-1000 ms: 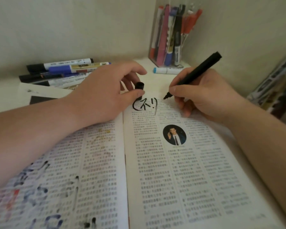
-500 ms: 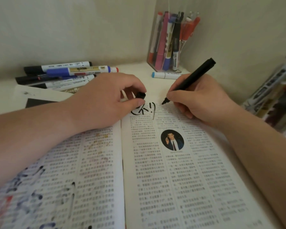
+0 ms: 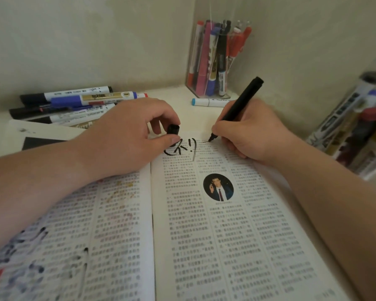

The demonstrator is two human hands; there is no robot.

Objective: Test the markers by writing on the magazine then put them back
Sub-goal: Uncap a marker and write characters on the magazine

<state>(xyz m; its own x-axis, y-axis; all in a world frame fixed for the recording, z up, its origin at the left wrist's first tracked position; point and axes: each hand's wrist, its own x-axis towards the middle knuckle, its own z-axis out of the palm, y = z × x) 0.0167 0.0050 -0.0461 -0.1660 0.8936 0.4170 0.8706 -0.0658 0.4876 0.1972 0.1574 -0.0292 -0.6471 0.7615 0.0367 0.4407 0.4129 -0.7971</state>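
Right hand (image 3: 254,131) holds a black marker (image 3: 239,103) with its tip on the open magazine (image 3: 226,235); left hand (image 3: 126,137) pinches the cap (image 3: 173,129).

The right hand's fingers are curled around the lower part of the marker, and the tip touches the top edge of the right page, just beside some black scribbles (image 3: 180,148). The left hand rests on the fold of the magazine and covers the top of the left page; thumb and forefinger hold the cap just above the scribbles. A round photo (image 3: 218,187) is printed lower on the right page. Behind the left hand a pile of loose markers (image 3: 74,105) lies against the wall, partly hidden by the hand. In the corner stands a clear holder (image 3: 211,61) full of markers, with a white marker (image 3: 208,102) lying in front of it. Blurred packs (image 3: 352,127) lean at the right.
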